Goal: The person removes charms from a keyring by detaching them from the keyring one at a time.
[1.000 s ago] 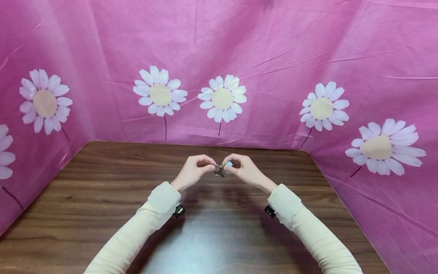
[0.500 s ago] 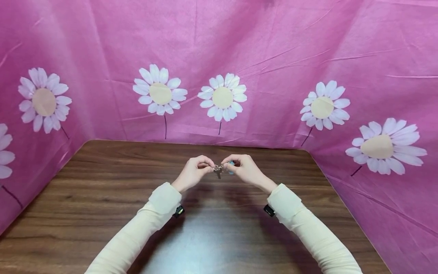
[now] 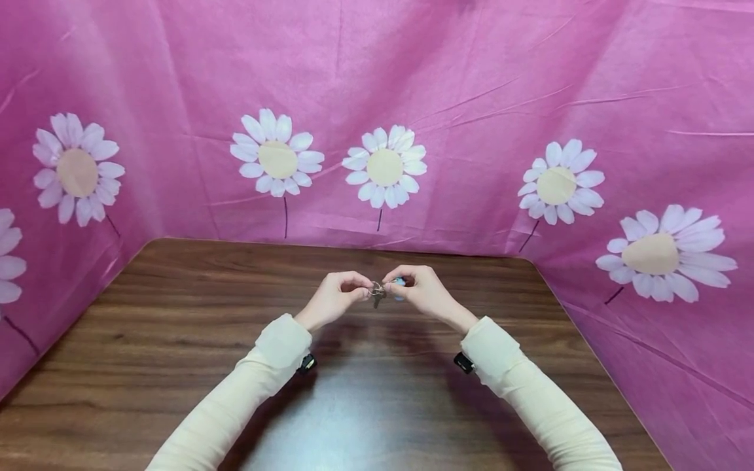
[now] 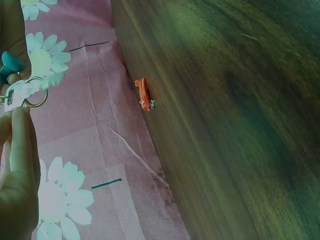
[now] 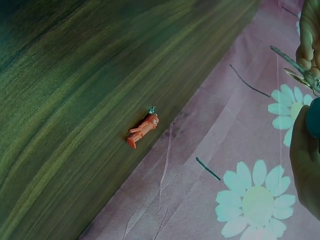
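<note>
Both hands meet at frame centre, raised above the tabletop (image 3: 177, 314), working a key ring (image 3: 376, 290) held between them. Left hand (image 3: 336, 296) pinches the ring with fingertips so it stays steady; right hand (image 3: 421, 291) pinches the other side, with a blue tag (image 3: 399, 282) against its fingers. A key (image 3: 377, 301) dangles below. Small orange figurine (image 5: 142, 130) lies at the tabletop's far edge, against the pink daisy cloth (image 3: 471, 98), mid-frame in the wrist views, well apart.
</note>
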`<state>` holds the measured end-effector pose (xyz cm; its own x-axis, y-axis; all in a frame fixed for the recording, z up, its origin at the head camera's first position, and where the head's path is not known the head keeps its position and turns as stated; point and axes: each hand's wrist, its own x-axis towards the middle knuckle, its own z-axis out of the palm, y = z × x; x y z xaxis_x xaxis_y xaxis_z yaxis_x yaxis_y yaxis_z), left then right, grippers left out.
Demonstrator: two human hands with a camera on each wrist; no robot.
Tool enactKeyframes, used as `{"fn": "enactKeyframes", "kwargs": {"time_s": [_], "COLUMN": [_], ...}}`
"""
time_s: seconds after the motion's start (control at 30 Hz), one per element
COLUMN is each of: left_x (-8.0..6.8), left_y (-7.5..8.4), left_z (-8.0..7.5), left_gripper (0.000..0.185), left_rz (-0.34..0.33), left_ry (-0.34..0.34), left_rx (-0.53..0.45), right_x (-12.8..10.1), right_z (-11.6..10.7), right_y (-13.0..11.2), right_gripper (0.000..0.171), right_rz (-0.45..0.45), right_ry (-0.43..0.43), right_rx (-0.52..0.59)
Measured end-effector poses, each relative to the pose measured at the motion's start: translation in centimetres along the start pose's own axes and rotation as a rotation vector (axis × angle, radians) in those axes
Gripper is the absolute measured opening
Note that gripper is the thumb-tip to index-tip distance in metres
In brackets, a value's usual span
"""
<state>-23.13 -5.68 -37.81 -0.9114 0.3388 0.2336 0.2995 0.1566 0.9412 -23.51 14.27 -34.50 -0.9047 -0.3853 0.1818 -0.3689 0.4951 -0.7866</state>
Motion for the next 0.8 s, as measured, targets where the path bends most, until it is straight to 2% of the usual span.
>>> {"fn": "enactKeyframes", "kwargs": {"time_s": [0.1, 0.33, 0.5, 0.7, 0.8], "left_x": [0.1, -0.8, -0.7, -0.8, -0.5], "left_y": [0.5, 3.2, 3.4, 3.5, 2.2], "left_z": [0.0, 0.1, 0.2, 0.1, 0.1], "left_gripper": [0.015, 0.012, 0.015, 0.015, 0.014], "left_rz": [-0.008, 0.034, 0.019, 0.048, 0.075], "left_ry": [0.000, 0.080, 0.103, 0.148, 0.165], "left_rx": [-0.047, 0.026, -0.081, 0.018, 0.008], "right_x": [0.0, 0.1, 0.3, 0.5, 0.7], "right_z": [-0.1, 0.2, 0.5, 0.9, 1.1], "right_y": [0.1, 0.5, 0.4, 0.3, 0.3], "right_gripper": [0.010, 0.022, 0.019, 0.013, 0.009], "right_rz": [-0.017, -0.137, -0.145, -0.146, -0.168], "right_ry": [0.013, -0.073, -0.043, 0.031, 0.065], "right_rx": [-0.021, -0.119, -0.167, -0.190, -0.179]}}
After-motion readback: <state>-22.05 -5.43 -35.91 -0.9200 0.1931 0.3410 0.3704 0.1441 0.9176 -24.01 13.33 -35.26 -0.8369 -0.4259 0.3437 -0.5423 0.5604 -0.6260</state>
